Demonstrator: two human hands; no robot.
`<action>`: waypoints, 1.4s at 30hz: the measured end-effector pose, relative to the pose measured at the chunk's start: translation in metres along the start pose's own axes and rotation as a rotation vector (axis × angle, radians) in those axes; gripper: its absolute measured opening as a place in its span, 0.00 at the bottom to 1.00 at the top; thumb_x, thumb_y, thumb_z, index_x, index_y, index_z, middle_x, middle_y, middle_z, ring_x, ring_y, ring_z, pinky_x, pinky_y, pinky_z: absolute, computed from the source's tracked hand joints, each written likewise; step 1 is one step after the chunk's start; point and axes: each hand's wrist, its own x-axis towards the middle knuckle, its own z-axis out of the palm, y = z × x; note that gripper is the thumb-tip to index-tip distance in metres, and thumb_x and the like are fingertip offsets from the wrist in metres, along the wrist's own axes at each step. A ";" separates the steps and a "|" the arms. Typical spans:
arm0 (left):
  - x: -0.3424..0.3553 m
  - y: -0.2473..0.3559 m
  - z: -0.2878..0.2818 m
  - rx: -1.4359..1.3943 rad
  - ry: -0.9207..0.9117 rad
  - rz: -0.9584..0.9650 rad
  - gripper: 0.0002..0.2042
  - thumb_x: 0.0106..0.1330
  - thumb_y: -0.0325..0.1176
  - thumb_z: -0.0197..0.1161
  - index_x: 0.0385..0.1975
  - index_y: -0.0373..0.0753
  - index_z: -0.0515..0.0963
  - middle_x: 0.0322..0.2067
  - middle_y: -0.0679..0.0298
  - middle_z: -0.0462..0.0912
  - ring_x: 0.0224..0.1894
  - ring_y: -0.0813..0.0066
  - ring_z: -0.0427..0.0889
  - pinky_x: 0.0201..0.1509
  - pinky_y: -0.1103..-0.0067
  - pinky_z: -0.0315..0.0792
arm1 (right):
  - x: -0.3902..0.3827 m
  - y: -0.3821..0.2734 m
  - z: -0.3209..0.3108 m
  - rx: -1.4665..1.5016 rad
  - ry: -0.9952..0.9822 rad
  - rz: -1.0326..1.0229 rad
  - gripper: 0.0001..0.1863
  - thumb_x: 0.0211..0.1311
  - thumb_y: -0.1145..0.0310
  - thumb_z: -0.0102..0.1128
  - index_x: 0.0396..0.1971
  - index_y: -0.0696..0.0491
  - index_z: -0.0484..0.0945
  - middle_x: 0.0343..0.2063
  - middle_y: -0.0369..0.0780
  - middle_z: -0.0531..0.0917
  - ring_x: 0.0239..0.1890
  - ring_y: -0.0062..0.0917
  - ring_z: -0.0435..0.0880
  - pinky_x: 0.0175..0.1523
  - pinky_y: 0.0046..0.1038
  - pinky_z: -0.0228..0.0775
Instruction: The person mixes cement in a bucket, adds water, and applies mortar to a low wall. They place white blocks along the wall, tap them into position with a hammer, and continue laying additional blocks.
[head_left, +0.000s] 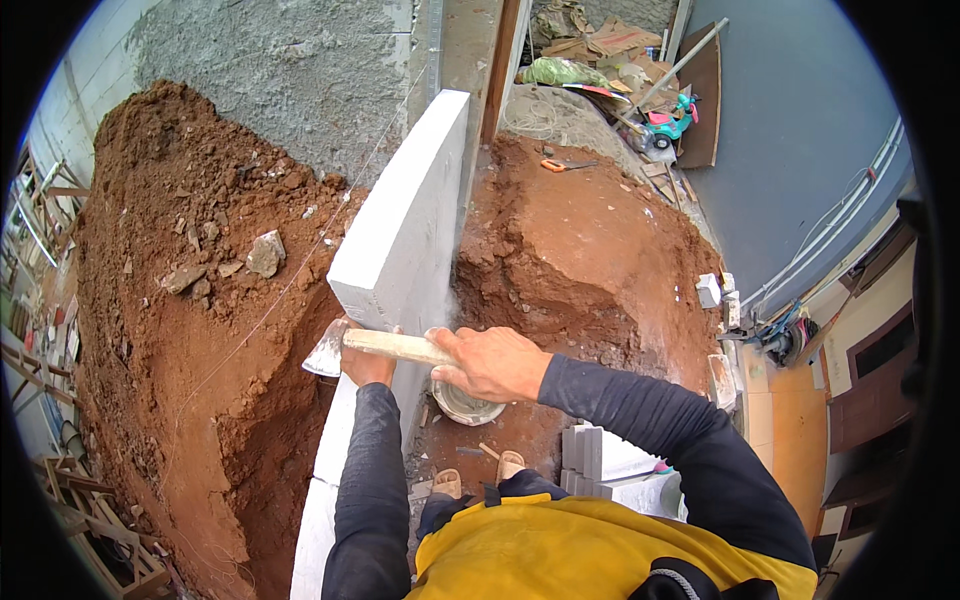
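My right hand (492, 364) is closed around the pale wooden handle (395, 346) of a hatchet. Its flared, mortar-smeared head (325, 352) points left, over the white block wall (330, 505). At the wall, my left hand (368, 368) is beneath the handle, close to the head. The handle covers most of its fingers, so its grip does not show. Just beyond both hands, a large white block (405, 205) stands on edge along the wall line. A round bucket (470, 408) with grey, mortar-like stuff is partly hidden under my right hand.
Heaped red soil (190, 230) with stones rises on the left, beside a taut string (262, 322). More white blocks (605, 458) are stacked near my feet at right. An orange-handled saw (566, 164) lies on the far dirt ledge (580, 215). A grey wall (790, 130) bounds the right.
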 end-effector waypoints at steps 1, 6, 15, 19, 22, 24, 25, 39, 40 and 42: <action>-0.001 -0.003 0.003 -0.030 0.040 -0.011 0.40 0.50 0.50 0.82 0.59 0.34 0.71 0.54 0.46 0.83 0.63 0.45 0.80 0.79 0.56 0.59 | -0.001 0.002 0.003 0.067 -0.081 -0.069 0.30 0.78 0.48 0.54 0.68 0.54 0.68 0.41 0.56 0.85 0.38 0.55 0.88 0.45 0.52 0.81; 0.004 -0.016 0.021 0.070 0.128 0.124 0.37 0.47 0.49 0.82 0.52 0.34 0.73 0.52 0.46 0.84 0.59 0.43 0.81 0.80 0.54 0.55 | -0.006 0.010 0.010 -0.092 -0.002 -0.096 0.30 0.78 0.46 0.54 0.68 0.51 0.69 0.41 0.54 0.86 0.39 0.53 0.89 0.45 0.52 0.81; -0.003 0.004 -0.002 0.079 0.110 0.078 0.42 0.48 0.49 0.82 0.59 0.33 0.71 0.53 0.49 0.84 0.58 0.46 0.83 0.81 0.57 0.56 | -0.003 0.000 -0.008 0.024 -0.081 -0.120 0.29 0.78 0.47 0.54 0.63 0.56 0.69 0.39 0.56 0.87 0.42 0.57 0.88 0.48 0.54 0.80; 0.000 0.003 0.001 -0.067 0.018 -0.019 0.38 0.51 0.50 0.80 0.59 0.34 0.75 0.54 0.48 0.84 0.63 0.46 0.79 0.71 0.55 0.66 | -0.001 0.012 -0.017 0.158 -0.090 0.050 0.30 0.77 0.44 0.55 0.63 0.55 0.69 0.39 0.57 0.88 0.44 0.57 0.88 0.47 0.53 0.79; -0.001 0.003 0.001 0.060 0.074 -0.015 0.40 0.51 0.52 0.80 0.59 0.30 0.73 0.53 0.46 0.84 0.62 0.47 0.81 0.75 0.56 0.60 | -0.015 0.019 -0.018 0.407 -0.134 -0.035 0.31 0.78 0.43 0.54 0.62 0.56 0.69 0.39 0.54 0.87 0.40 0.47 0.89 0.43 0.46 0.80; -0.001 0.008 -0.002 0.148 0.165 0.192 0.45 0.49 0.52 0.81 0.60 0.27 0.70 0.53 0.43 0.83 0.62 0.47 0.81 0.83 0.56 0.50 | -0.025 0.030 -0.022 0.646 -0.006 0.113 0.30 0.79 0.43 0.53 0.61 0.55 0.71 0.39 0.48 0.85 0.39 0.35 0.88 0.40 0.39 0.81; -0.003 0.011 -0.004 0.019 0.092 0.057 0.44 0.48 0.51 0.82 0.59 0.28 0.70 0.53 0.44 0.84 0.61 0.46 0.82 0.85 0.55 0.43 | -0.031 0.038 -0.026 0.766 0.014 0.189 0.30 0.79 0.42 0.53 0.61 0.55 0.71 0.38 0.45 0.84 0.38 0.29 0.87 0.39 0.36 0.81; -0.004 0.042 -0.006 0.156 0.077 -0.045 0.40 0.47 0.47 0.81 0.59 0.29 0.78 0.57 0.46 0.83 0.67 0.47 0.75 0.85 0.60 0.46 | 0.206 0.300 -0.207 0.240 0.570 0.285 0.32 0.79 0.48 0.52 0.64 0.62 0.68 0.37 0.52 0.86 0.31 0.39 0.89 0.37 0.39 0.82; -0.004 0.044 -0.006 0.157 0.092 -0.046 0.36 0.48 0.47 0.81 0.56 0.33 0.81 0.57 0.50 0.83 0.66 0.46 0.74 0.83 0.60 0.52 | 0.214 0.314 -0.208 0.185 0.457 0.281 0.32 0.79 0.47 0.51 0.64 0.62 0.69 0.37 0.52 0.86 0.30 0.38 0.89 0.38 0.40 0.82; -0.004 0.047 -0.007 0.140 0.118 -0.011 0.39 0.47 0.47 0.81 0.58 0.30 0.78 0.58 0.44 0.79 0.65 0.43 0.73 0.76 0.58 0.61 | 0.225 0.336 -0.205 0.077 0.256 0.285 0.31 0.80 0.46 0.51 0.63 0.61 0.70 0.37 0.53 0.86 0.29 0.38 0.88 0.40 0.41 0.80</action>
